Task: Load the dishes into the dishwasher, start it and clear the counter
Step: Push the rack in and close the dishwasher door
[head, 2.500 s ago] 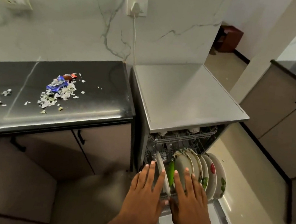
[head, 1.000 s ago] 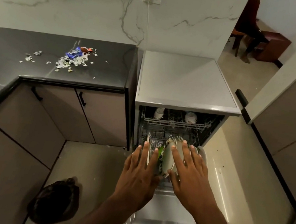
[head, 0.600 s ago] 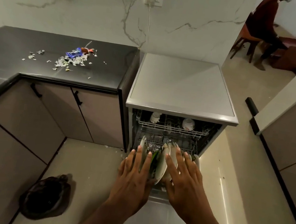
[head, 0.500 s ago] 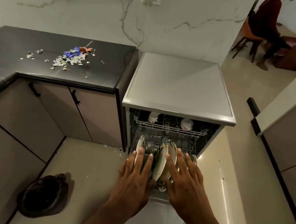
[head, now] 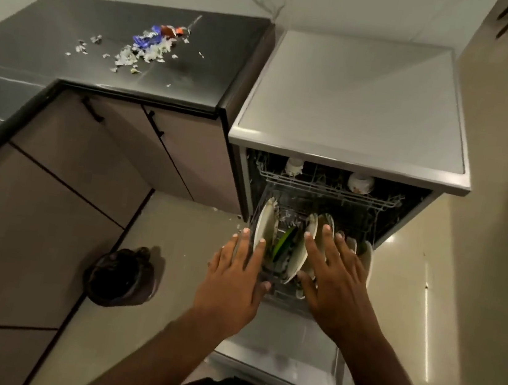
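lower rack (head: 279,287) straight ahead of both hands | left hand (head: 230,286), right hand (head: 334,287) fingers flat, gripping nothing | plates (head: 266,226) edge-on, rack slides inward

Dim, warm indoor light. Streak glare on floor (head: 427,318) at right, soft sheen on counter (head: 151,82) at left. Dishwasher (head: 354,108) interior dark. Slight motion blur throughout; wide-angle bending at edges; near forearms soft.
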`<state>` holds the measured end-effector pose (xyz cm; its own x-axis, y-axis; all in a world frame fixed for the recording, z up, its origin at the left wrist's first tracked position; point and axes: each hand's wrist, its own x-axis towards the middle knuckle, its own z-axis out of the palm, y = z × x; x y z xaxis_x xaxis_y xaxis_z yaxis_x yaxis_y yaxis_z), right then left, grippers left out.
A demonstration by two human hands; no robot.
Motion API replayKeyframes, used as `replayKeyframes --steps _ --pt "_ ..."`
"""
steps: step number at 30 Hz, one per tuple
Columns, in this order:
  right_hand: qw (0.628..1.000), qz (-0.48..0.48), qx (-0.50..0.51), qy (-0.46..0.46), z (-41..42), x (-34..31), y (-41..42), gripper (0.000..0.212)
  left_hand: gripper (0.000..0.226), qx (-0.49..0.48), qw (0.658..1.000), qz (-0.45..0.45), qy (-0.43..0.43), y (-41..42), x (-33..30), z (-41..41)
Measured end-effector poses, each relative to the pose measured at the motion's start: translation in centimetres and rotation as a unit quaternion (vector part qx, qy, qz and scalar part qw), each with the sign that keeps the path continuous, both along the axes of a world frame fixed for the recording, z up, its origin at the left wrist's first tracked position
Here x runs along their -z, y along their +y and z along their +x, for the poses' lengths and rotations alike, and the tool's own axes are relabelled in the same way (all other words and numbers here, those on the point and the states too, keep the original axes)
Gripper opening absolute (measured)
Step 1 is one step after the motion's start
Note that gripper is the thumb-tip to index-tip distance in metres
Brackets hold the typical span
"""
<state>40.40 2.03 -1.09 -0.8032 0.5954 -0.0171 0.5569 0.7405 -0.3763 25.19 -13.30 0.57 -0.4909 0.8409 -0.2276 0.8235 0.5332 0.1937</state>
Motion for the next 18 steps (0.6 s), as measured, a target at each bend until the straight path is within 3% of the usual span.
replayKeyframes --steps 7,11,15,18 --pt "0.994 -0.082 0.059 -0.04 1.2 5.7 1.7 0.068 0.074 0.013 0.995 -0.051 -0.086 3.9 8.0 -2.5" --pt "0.959 -0.232 0.166 -0.005 2.4 10.9 2.7 0.065 0.068 -0.072 0.965 -0.036 -0.25 5.8 15.3 -2.0" --pt "0.836 -0.417 0.351 0.065 2.7 16.9 2.7 0.056 0.06 -0.283 0.861 -0.061 -0.417 7.3 21.9 -0.1" --pt "0.722 -0.517 0.447 0.106 2.4 23.1 2.9 0.041 0.053 -0.405 0.778 -0.062 -0.477 8.3 27.5 0.9"
